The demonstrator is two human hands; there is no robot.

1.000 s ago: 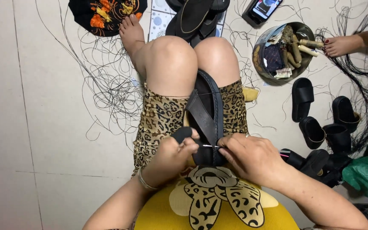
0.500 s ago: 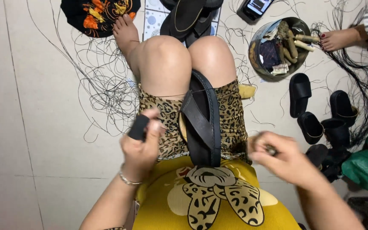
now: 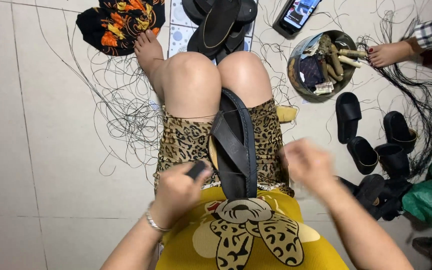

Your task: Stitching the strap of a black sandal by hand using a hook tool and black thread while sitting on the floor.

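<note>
Left hand (image 3: 178,192) lowered beside sandal (image 3: 236,145); loose sandals (image 3: 371,145), bowl (image 3: 321,62) right.

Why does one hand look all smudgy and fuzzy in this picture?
In the head view, the right hand is smeared by motion blur, so its fingers cannot be made out; the left hand, gripping a small dark tool, is only slightly soft; the black sandal on the lap and the round tin of tools are sharp, under even light with no harsh glare.
</note>
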